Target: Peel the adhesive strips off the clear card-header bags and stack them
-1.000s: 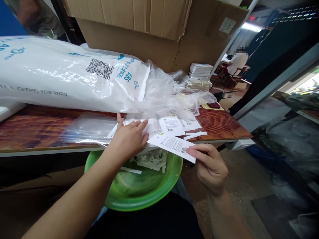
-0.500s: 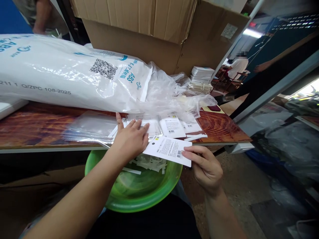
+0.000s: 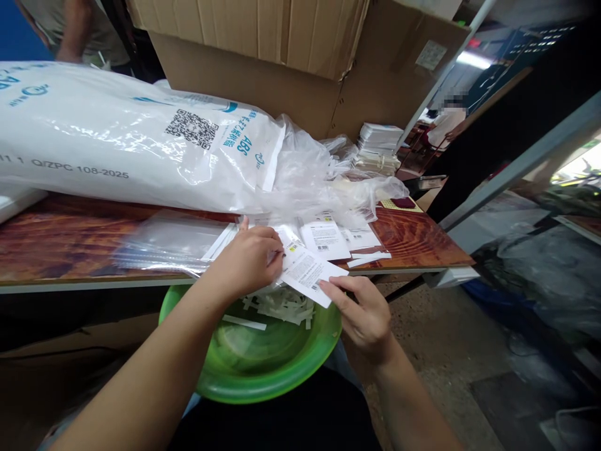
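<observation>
Both hands on a printed card (image 3: 306, 274)

Left hand (image 3: 248, 260) and right hand (image 3: 364, 316) pinch opposite ends; its long axis slants down-right above the green bowl (image 3: 263, 369).

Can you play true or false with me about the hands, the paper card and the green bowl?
1. The right hand holds a white printed card. True.
2. The green bowl is full of water. False: it holds white paper strips.
3. The left hand is up on the big white sack. False: it is at the table edge, its fingers at the card.
4. More printed cards lie on the table. True.
5. Cardboard boxes stand behind the sack. True.
</observation>
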Tool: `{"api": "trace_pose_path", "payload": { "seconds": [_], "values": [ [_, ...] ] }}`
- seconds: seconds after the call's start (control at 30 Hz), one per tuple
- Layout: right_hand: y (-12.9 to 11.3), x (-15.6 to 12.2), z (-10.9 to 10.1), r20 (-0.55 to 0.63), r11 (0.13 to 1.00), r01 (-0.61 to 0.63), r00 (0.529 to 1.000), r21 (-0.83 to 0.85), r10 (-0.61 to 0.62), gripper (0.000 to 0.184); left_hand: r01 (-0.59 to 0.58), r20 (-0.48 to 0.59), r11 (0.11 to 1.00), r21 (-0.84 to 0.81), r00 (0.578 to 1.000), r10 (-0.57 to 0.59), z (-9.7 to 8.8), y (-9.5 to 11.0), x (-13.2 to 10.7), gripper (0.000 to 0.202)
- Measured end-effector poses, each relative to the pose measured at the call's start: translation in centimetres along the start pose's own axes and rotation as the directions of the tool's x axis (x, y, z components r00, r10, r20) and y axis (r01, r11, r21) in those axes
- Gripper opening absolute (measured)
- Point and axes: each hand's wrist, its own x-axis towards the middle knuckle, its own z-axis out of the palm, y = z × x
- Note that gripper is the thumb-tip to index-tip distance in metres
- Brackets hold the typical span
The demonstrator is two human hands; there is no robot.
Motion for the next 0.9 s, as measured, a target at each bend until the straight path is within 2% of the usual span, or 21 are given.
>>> {"api": "trace_pose_path", "payload": {
  "seconds": [0.1, 0.23, 0.33, 0.47, 0.63, 0.73, 0.8, 0.83, 0.9],
  "values": [
    [-0.7, 1.6, 1.0, 0.072, 0.989, 0.089, 0.994, -0.118, -0.081, 0.047, -0.016, -0.010, 0.999, -0.044, 1.000, 0.015, -0.2, 0.5, 0.2, 0.022],
    [-1.0, 4.7, 2.7, 0.168, 0.972, 0.118, 0.982, -0.205, -0.084, 0.034, -0.033, -0.014, 0.993, -0.110, 0.999, 0.032, -0.1, 0.5, 0.3, 0.023],
    [-0.7, 6.8, 3.7, 0.186, 0.979, 0.060, 0.982, -0.196, -0.023, 0.025, -0.023, -0.012, 0.994, -0.107, 1.000, 0.022, -0.2, 0.2, 0.1, 0.025],
    [-0.2, 8.9, 4.6, 0.240, 0.966, -0.061, 0.963, -0.252, 0.123, 0.009, -0.017, 0.008, 0.993, -0.121, 1.000, 0.018, -0.7, 0.0, -0.1, 0.023],
    [-0.3, 10.6, 6.3, 0.338, 0.942, -0.171, 0.903, -0.287, 0.267, 0.015, 0.012, 0.009, 0.996, -0.086, 1.000, -0.012, -0.4, -0.4, -0.1, 0.024],
    [-0.2, 10.9, 6.8, 0.354, 0.951, -0.208, 0.892, -0.230, 0.281, 0.019, 0.008, -0.023, 0.995, -0.102, 1.000, -0.011, -1.0, -1.3, -0.5, 0.027],
    [0.4, 10.7, 6.1, 0.332, 0.963, -0.231, 0.905, -0.137, 0.264, 0.027, 0.094, -0.052, 0.993, -0.076, 0.994, -0.098, -2.3, -2.4, -1.1, 0.032],
    [0.9, 10.4, 5.4, 0.314, 0.965, -0.242, 0.913, -0.098, 0.261, 0.033, 0.188, -0.055, 0.982, -0.024, 0.980, -0.189, -3.1, -3.0, -1.4, 0.035],
    [2.2, 9.5, 3.7, 0.286, 0.961, -0.263, 0.918, -0.084, 0.276, 0.041, 0.399, -0.020, 0.904, 0.156, 0.916, -0.401, -4.8, -4.6, -2.1, 0.039]
  ]
}}
